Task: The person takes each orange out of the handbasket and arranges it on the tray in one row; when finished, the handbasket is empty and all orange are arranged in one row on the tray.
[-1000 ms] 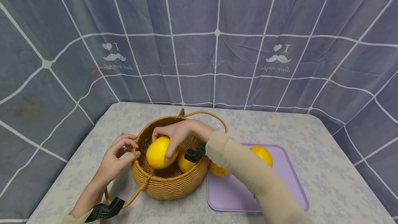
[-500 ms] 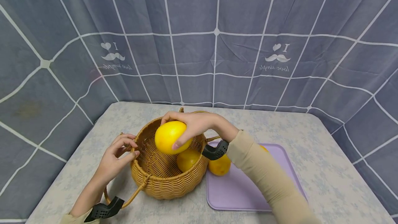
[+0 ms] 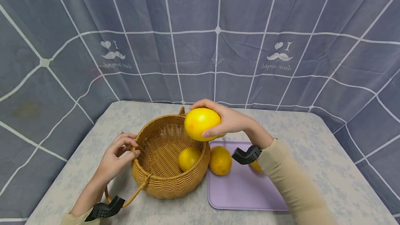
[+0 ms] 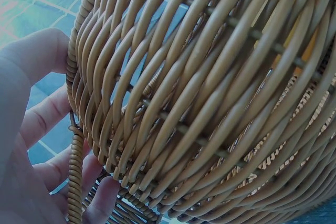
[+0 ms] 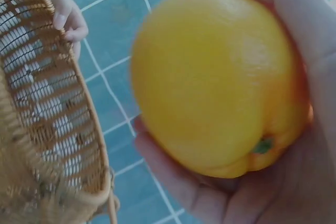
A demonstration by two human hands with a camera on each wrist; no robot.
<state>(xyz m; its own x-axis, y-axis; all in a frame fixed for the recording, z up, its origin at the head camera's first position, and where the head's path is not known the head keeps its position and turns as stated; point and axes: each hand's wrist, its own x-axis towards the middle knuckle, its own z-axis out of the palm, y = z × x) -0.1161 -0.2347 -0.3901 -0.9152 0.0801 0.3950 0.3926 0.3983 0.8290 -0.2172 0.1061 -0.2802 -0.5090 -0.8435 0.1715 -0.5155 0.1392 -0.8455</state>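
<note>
My right hand [image 3: 231, 119] grips a yellow-orange orange [image 3: 200, 124], raised over the right rim of a round wicker basket [image 3: 170, 188]. The right wrist view shows the fingers and thumb wrapped round this orange [image 5: 210, 77], its green stem end towards the palm. At the basket's left side, my left hand [image 3: 114, 157] holds the rim, thumb at the top edge and fingers along the outside. The left wrist view has that hand [image 4: 31, 103] close against the woven wall. Inside the basket, one orange [image 3: 189, 159] lies at the right.
A purple tray [image 3: 243, 195] stands right of the basket. On it lie an orange [image 3: 220, 160] beside the basket wall and another orange [image 3: 257, 166], partly hidden by the right wrist. The basket's handle [image 3: 135, 197] hangs down at the front left. A checked grey curtain [image 3: 193, 55] backs the table.
My right hand has lifted the orange from inside the basket and carried it up and right to above the rim. The left hand stays at the rim.
</note>
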